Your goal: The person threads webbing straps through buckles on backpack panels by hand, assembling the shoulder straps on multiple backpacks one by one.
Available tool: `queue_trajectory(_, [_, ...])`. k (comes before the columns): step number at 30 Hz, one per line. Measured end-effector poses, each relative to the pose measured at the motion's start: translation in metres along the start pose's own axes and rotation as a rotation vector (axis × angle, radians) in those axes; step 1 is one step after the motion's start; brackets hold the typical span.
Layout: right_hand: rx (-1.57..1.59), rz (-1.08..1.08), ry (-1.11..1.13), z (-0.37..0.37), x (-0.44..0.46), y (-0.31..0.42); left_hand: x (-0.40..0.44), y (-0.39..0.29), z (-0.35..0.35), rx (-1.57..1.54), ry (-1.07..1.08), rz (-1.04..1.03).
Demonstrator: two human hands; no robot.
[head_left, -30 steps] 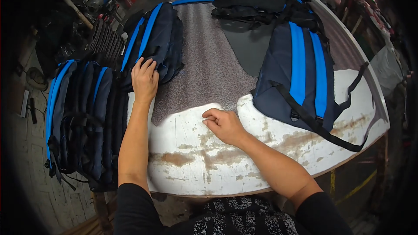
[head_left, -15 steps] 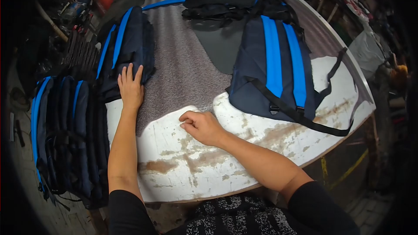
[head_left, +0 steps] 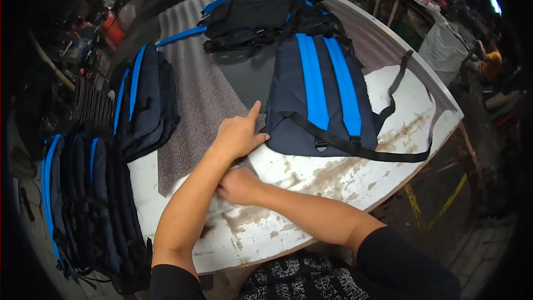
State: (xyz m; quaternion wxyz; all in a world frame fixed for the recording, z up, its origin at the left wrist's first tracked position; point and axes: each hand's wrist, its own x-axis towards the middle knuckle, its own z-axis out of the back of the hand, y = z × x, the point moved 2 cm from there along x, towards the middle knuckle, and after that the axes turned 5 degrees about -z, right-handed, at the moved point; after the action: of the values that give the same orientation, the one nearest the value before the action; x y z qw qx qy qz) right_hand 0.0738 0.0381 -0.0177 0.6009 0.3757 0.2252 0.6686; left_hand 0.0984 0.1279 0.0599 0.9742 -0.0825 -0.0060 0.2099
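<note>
A dark navy backpack with two bright blue shoulder straps lies flat on the worktable. My left hand is at its lower left corner, index finger stretched out and thumb by the bag's edge. That hand is open and holds nothing. Just below the left wrist, my right hand is closed over the white tabletop. The left forearm hides part of its fingers, so whatever it may hold cannot be made out. A black webbing strap trails from the backpack toward the right edge of the table.
Stacked navy bags lie at the table's left edge. More bags stand in a row at lower left. A black and blue pile sits at the back on grey ribbed sheeting. The white tabletop is stained and peeling.
My left hand has left the stacked bags and moved right to the backpack's corner. My right hand has shifted slightly down, now partly behind the left forearm. The view has turned right.
</note>
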Motion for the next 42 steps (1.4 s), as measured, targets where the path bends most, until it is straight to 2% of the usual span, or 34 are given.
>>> queue_trajectory(4, [-0.024,0.077,0.042,0.001,0.002,0.006,0.025,-0.03,-0.004,-0.02,0.044,0.11])
queue_trajectory(5, [0.003,0.163,-0.043,0.006,-0.002,0.006,0.028,-0.033,-0.01,-0.032,0.017,0.126])
queue_trajectory(11, [-0.075,0.017,0.013,-0.013,0.001,-0.009,0.04,-0.01,-0.036,-0.481,-0.086,0.219])
queue_trajectory(12, [-0.053,0.031,-0.086,-0.015,0.0,-0.01,0.04,-0.016,-0.032,-0.515,-0.104,0.215])
queue_trajectory(13, [-0.012,0.076,-0.028,0.014,-0.003,0.014,0.034,-0.021,-0.03,-0.416,-0.161,0.203])
queue_trajectory(14, [0.152,-0.014,-0.003,0.004,-0.004,0.007,0.033,-0.017,-0.033,-0.364,-0.154,0.15])
queue_trajectory(15, [0.181,-0.021,-0.009,0.006,-0.006,0.01,0.028,-0.022,-0.023,-0.278,-0.127,0.163])
queue_trajectory(16, [0.102,0.004,-0.004,0.012,-0.005,0.018,0.021,-0.023,-0.025,-0.147,-0.268,0.064])
queue_trajectory(18, [0.122,-0.038,0.009,0.015,-0.004,0.022,0.023,-0.017,-0.039,-0.104,-0.346,0.013])
queue_trajectory(20, [0.113,-0.031,-0.037,0.011,-0.007,0.019,0.032,-0.011,-0.05,0.043,-0.331,-0.028])
queue_trajectory(21, [0.057,-0.013,-0.021,0.011,-0.004,0.02,0.033,-0.011,-0.045,0.087,-0.317,-0.049])
queue_trajectory(23, [-0.054,0.006,-0.009,0.012,-0.001,0.024,0.032,0.009,-0.03,0.144,-0.458,-0.01])
queue_trajectory(26, [-0.044,0.04,0.041,0.008,-0.003,0.011,0.025,0.037,0.015,0.183,-0.63,0.03])
queue_trajectory(27, [-0.025,0.125,-0.087,0.005,-0.003,0.009,0.013,0.048,0.031,0.156,-0.682,-0.017])
queue_trajectory(28, [0.014,0.181,-0.12,0.002,-0.003,0.002,0.003,0.06,0.037,0.19,-0.677,0.069])
queue_trajectory(30, [0.024,0.138,-0.149,0.009,-0.004,0.005,-0.031,0.087,0.036,0.147,-0.741,0.147])
queue_trajectory(32, [0.113,0.239,-0.206,0.001,-0.004,0.002,-0.076,0.1,0.015,0.098,-0.833,0.204])
queue_trajectory(35, [0.064,0.113,-0.109,0.005,-0.009,0.013,-0.131,0.108,-0.033,-0.04,-0.73,0.431])
queue_trajectory(38, [-0.002,0.089,-0.067,0.006,-0.006,0.008,-0.15,0.091,-0.065,-0.149,-0.865,0.472])
queue_trajectory(42, [-0.022,0.034,0.12,0.015,-0.012,0.024,-0.147,0.076,-0.065,-0.359,-0.861,0.617])
